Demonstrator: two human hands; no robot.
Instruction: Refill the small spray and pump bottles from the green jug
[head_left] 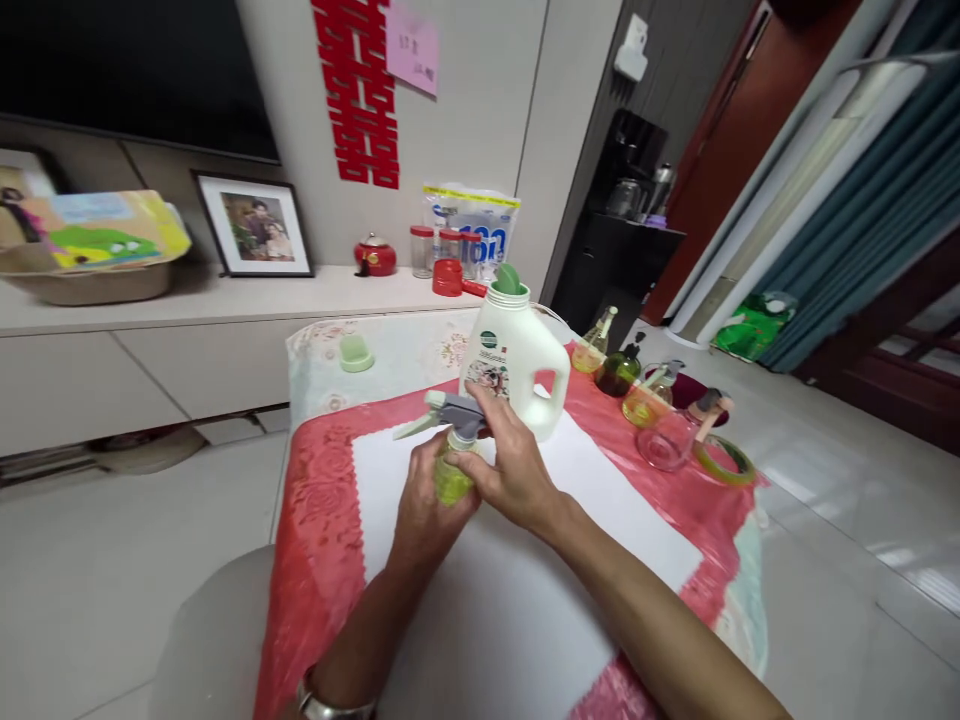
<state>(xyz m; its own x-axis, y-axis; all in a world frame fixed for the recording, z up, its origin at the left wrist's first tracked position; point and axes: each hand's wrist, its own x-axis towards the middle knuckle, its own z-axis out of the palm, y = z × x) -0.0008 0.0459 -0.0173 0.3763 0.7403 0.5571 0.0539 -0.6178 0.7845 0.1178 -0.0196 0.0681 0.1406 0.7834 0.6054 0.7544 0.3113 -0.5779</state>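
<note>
A small spray bottle (452, 485) with yellow-green liquid stands upright between my hands above the white sheet (480, 590). My left hand (421, 510) is closed around its body. At the top, my right hand (517, 462) grips the grey and pale green trigger sprayer (459, 412), thumb by the collar and index finger behind the head. Some of the right fingers are hidden. The sprayer sits on the bottle's neck; whether it is screwed tight cannot be seen. Just behind stands a large white detergent jug (517, 350), a green piece (508, 279) in its open mouth.
A light green cap (355, 353) lies at the table's back left. Along the right edge stand a pink spray bottle (666, 440), a yellow one (646, 403), a dark green pump bottle (621, 372) and a clear bottle (592, 345). A tape roll (724, 460) lies nearby.
</note>
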